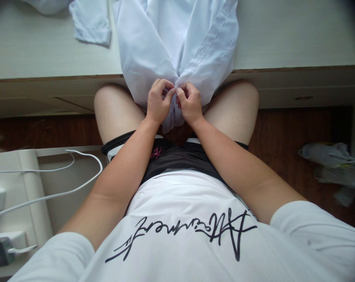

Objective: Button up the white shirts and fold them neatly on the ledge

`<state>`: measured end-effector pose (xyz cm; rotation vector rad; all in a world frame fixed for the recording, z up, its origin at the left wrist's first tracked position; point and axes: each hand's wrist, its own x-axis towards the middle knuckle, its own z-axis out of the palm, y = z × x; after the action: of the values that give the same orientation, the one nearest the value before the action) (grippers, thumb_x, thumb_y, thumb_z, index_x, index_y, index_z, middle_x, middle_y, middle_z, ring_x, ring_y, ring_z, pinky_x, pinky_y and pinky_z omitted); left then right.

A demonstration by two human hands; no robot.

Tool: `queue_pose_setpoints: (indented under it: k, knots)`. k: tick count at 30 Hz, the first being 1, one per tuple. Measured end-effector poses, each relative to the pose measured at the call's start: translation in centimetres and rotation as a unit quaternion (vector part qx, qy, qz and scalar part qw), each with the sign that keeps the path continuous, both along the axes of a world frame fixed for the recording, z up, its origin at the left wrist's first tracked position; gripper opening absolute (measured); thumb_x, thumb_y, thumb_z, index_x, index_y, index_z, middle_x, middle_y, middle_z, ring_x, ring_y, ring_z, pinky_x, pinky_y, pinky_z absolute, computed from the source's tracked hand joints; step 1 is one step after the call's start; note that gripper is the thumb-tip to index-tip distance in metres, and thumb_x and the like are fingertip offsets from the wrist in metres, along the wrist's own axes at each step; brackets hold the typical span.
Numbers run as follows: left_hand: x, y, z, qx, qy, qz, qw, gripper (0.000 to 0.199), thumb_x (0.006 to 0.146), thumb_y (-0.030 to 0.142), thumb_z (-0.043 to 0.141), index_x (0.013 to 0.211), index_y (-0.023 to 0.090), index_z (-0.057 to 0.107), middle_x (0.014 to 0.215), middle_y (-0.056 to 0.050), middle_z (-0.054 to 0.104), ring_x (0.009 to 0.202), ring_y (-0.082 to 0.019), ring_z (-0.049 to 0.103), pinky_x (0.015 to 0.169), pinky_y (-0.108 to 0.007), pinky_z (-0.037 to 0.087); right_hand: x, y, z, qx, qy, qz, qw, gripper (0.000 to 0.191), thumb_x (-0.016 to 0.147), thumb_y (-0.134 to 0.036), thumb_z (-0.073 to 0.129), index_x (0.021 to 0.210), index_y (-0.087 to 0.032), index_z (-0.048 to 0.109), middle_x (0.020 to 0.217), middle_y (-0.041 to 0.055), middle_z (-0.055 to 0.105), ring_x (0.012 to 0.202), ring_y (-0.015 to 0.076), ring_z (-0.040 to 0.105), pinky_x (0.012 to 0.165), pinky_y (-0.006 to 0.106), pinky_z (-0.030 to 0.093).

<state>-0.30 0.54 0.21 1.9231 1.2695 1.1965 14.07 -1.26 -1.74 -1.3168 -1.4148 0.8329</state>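
A white button-up shirt (pixel 206 47) lies over the table's front edge and hangs down between my knees. My left hand (pixel 160 100) pinches the cloth at the middle, thumb and forefinger pressed together. Right beside it, my right hand (pixel 189 102) pinches the same spot of the shirt, so the two sets of fingertips nearly touch. A row of buttonholes or buttons runs along the shirt's right-hand strip. Whether a button is between the fingers is too small to tell. Part of the shirt bunches below my hands.
The pale table (pixel 283 35) spans the far side, with a white sleeve or folded cloth (pixel 91 23) on its left. At lower left, a white cable (pixel 74 190) loops over a light-coloured stand (pixel 30 176). Clear plastic bags (pixel 327 154) lie on the wooden floor at right.
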Motion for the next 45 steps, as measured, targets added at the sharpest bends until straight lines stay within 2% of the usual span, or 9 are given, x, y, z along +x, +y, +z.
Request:
queue_pose_setpoints:
  k: [8,14,21,33,45]
  knots:
    - [-0.2,0.3,-0.2,-0.012,-0.005,0.002,1.000,0.036,0.095,0.061,0.060,0.088,0.026,0.065,0.092,-0.006,0.066,0.100,-0.024,0.067,0.094,-0.041,0.055,0.0,-0.1,0.1,0.000,-0.020,0.012,1.000,0.051,0.100,-0.072,0.036,0.091,-0.025,0.056,0.082,0.0005,0.062,0.091,0.0201,0.068,0.089,0.042,0.060]
    - [-0.1,0.2,-0.1,-0.049,-0.039,-0.001,0.998,0.047,0.091,0.071,0.058,0.086,0.025,0.066,0.078,-0.002,0.064,0.089,-0.023,0.069,0.086,-0.040,0.056,0.2,-0.7,1.1,0.006,-0.054,0.020,0.998,0.048,0.100,-0.070,0.041,0.088,-0.026,0.055,0.081,0.0007,0.063,0.090,0.0207,0.067,0.092,0.042,0.058]
    - [-0.4,0.6,-0.8,-0.069,-0.059,-0.001,0.996,0.048,0.089,0.071,0.061,0.080,0.024,0.065,0.071,-0.001,0.062,0.082,-0.022,0.069,0.078,-0.038,0.057,0.2,-1.0,2.1,-0.003,-0.070,0.041,0.997,0.039,0.099,-0.063,0.050,0.088,-0.027,0.055,0.085,0.0022,0.065,0.097,0.0228,0.067,0.098,0.044,0.056]
    - [-0.5,0.7,-0.8,-0.067,-0.068,-0.007,0.995,0.043,0.091,0.067,0.063,0.084,0.024,0.068,0.072,-0.002,0.065,0.085,-0.023,0.071,0.081,-0.038,0.058,0.3,-0.9,1.6,0.011,-0.083,0.039,0.996,0.032,0.101,-0.056,0.052,0.090,-0.027,0.057,0.086,0.0022,0.063,0.100,0.0235,0.066,0.099,0.045,0.056]
    - [-0.2,0.5,-0.7,-0.069,-0.060,0.014,0.996,0.045,0.093,0.067,0.059,0.082,0.025,0.066,0.073,-0.002,0.067,0.086,-0.022,0.071,0.083,-0.037,0.058,0.1,-0.8,1.7,0.006,-0.063,0.025,0.998,0.036,0.101,-0.060,0.049,0.090,-0.026,0.057,0.087,0.0021,0.065,0.101,0.0232,0.067,0.099,0.045,0.056]
